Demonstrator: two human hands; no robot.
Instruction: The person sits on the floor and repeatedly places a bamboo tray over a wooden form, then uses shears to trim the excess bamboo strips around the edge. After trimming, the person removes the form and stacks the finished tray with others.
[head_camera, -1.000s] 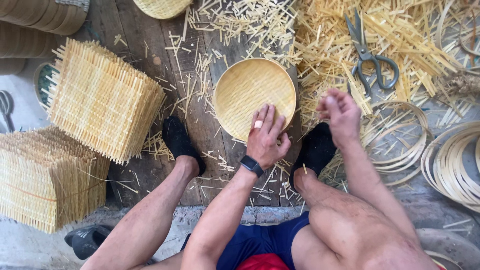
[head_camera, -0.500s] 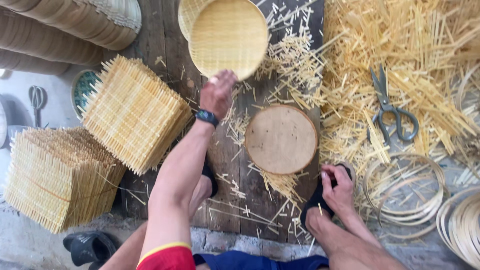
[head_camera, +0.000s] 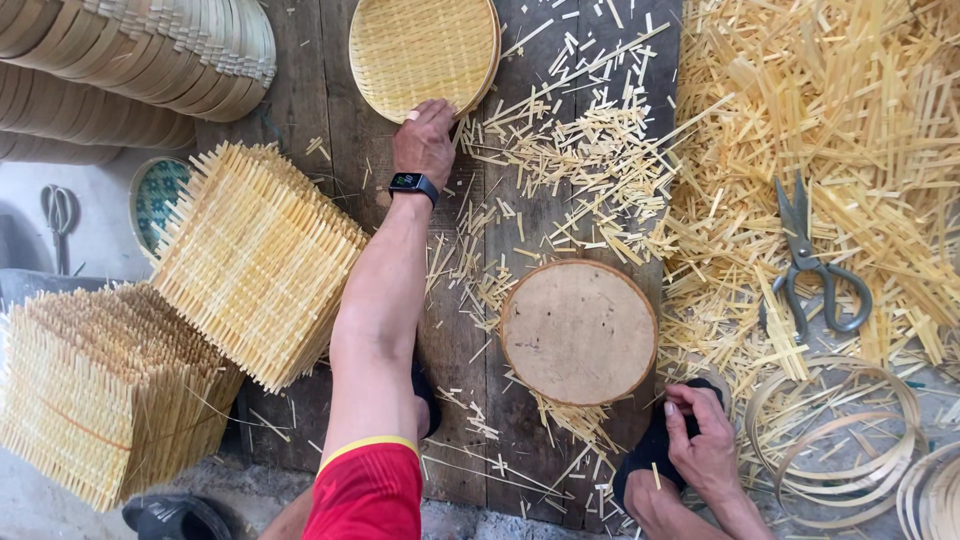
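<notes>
Head view: the round woven bamboo tray (head_camera: 422, 52) now lies at the far end of the dark wooden boards (head_camera: 330, 140), where half a second ago it was only arriving under the outstretched arm — a second ago it sat close in, on the spot now bare. The left hand (head_camera: 424, 142) rests at its near rim, fingers curled down onto the edge; whether they pinch the rim or merely touch it I cannot tell. That shift has uncovered the round wooden block (head_camera: 579, 331) in the middle of the boards, ringed by short bamboo offcuts (head_camera: 590, 150). The right hand (head_camera: 705, 440) stays low by the black-socked foot (head_camera: 650, 455), fingers bent against it, holding nothing that shows. Judging by this, one tray is set aside and the block stands free. Outward to the left lean two stacks of square woven mats (head_camera: 255, 262), with nested finished trays (head_camera: 150, 60) beyond; to the right, scissors (head_camera: 815, 265) lie on the heap of strips — bent bamboo hoops (head_camera: 840, 440) below them.
</notes>
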